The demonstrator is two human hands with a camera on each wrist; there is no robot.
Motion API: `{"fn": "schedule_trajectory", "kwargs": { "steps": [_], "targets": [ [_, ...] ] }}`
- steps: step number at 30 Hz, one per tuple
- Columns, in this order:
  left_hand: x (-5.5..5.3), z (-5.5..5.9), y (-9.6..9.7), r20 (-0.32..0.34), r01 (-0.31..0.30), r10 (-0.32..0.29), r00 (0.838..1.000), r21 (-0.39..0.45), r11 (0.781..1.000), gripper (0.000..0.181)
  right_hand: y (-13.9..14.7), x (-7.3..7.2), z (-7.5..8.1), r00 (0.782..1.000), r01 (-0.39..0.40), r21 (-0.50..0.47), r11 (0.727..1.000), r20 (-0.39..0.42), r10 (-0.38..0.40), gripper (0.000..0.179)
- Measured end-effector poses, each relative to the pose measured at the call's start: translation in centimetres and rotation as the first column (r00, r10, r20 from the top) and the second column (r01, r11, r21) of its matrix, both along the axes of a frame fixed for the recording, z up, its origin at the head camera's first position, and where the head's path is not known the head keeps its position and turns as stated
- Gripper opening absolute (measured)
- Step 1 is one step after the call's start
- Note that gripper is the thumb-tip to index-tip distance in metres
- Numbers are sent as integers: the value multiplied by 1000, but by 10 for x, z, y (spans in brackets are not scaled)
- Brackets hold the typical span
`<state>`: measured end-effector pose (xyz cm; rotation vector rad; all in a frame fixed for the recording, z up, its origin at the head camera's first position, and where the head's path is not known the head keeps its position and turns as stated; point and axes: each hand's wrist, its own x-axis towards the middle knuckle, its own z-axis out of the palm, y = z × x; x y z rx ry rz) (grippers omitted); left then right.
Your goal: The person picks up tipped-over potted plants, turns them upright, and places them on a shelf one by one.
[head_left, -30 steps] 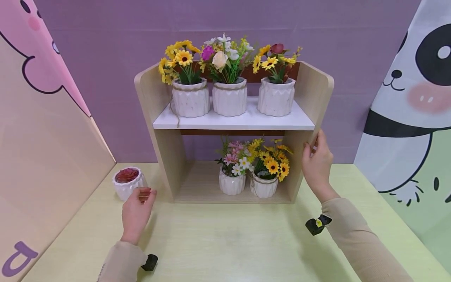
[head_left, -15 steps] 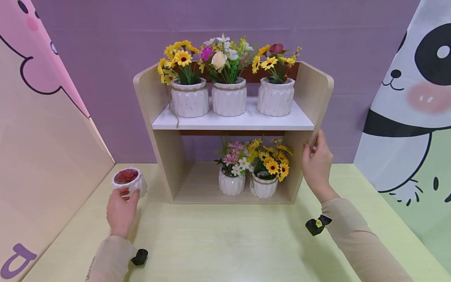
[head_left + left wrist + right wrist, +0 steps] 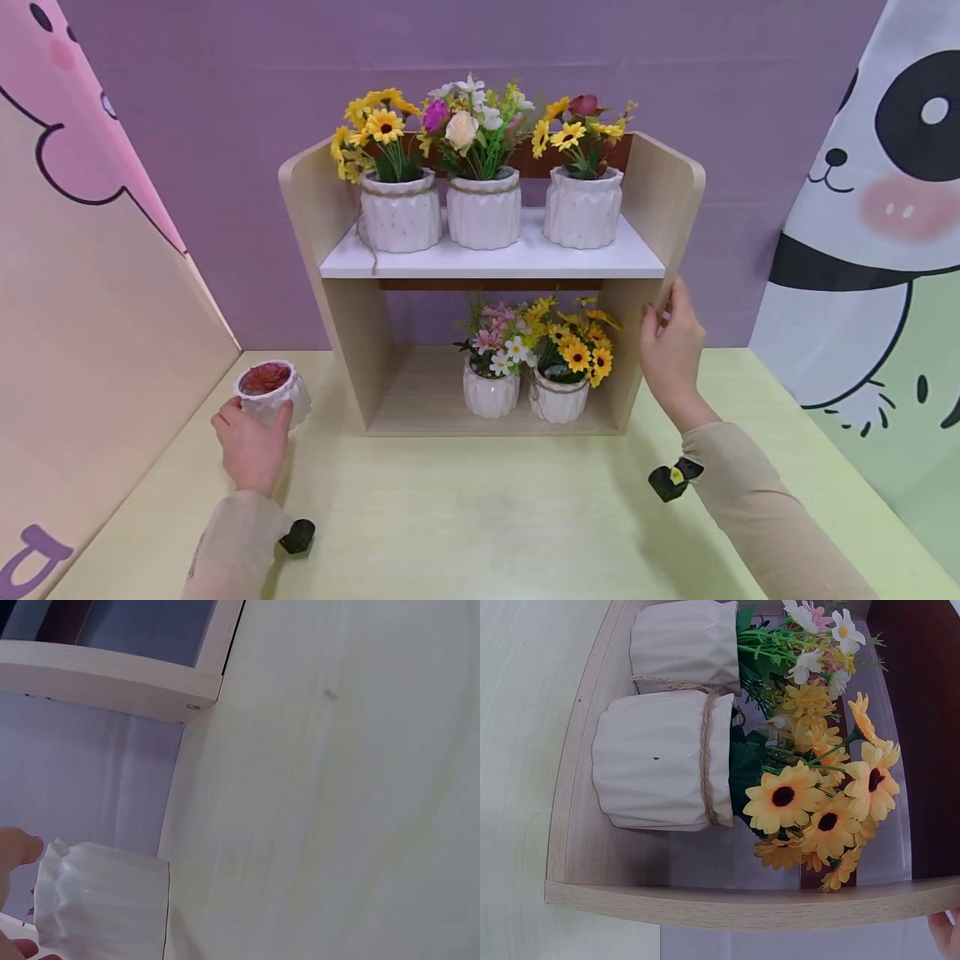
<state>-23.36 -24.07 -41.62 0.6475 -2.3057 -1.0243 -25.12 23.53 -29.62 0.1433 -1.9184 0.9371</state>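
A white ribbed pot with a dark red succulent (image 3: 264, 379) stands on the table at the left. My left hand (image 3: 253, 446) is at its near side, thumb and fingers spread about the rim. In the left wrist view the thumb shows a small gap from the white pot (image 3: 105, 900); whether the other fingers touch it I cannot tell. My right hand (image 3: 672, 354) grips the right side panel of a two-tier wooden shelf (image 3: 682, 208), thumb in front, other fingers partly hidden. Two flower pots stand in its lower tier: pink and white flowers (image 3: 491, 393), and yellow sunflowers (image 3: 664, 761).
On the white upper board (image 3: 487, 265) are three more white pots: sunflowers (image 3: 401, 212), mixed flowers (image 3: 483, 208), and yellow flowers with a dark red rose (image 3: 582, 208). Bare lower-tier floor (image 3: 420, 387) shows left of its pots. A purple wall (image 3: 225, 167) stands behind.
My left hand has moved left to the succulent pot and its thumb and fingers have spread around the rim. The right hand stays on the shelf panel. The view has shifted slightly.
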Motion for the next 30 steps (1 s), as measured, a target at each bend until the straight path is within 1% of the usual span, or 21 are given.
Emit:
{"fn": "schedule_trajectory", "kwargs": {
  "steps": [5,12,16,20,24,27,30],
  "targets": [
    [-9,2,-4,4,-20,20,1000,12,1000,76,0,-1,1,1000,1,3,1000,-4,-1,37],
    [-20,7,-8,11,-11,10,1000,91,996,81,1,-1,-1,1000,13,6,1000,2,-13,35],
    [-23,8,-11,42,-17,13,999,103,995,86,0,-2,-2,1000,12,10,1000,2,-12,34],
    [-25,8,-13,71,-12,3,997,122,992,92,-1,-1,-2,1000,9,12,1000,8,-9,33],
    [-28,9,-12,56,-14,6,998,143,990,94,-1,-1,-1,1000,8,12,1000,2,-8,35],
    [-31,8,-10,43,-26,20,999,143,989,93,-1,-1,0,1000,14,14,1000,-4,-14,35],
    [-34,8,-10,54,-36,29,998,142,989,93,0,-1,0,1000,16,18,1000,-6,-16,34]
  ]
}}
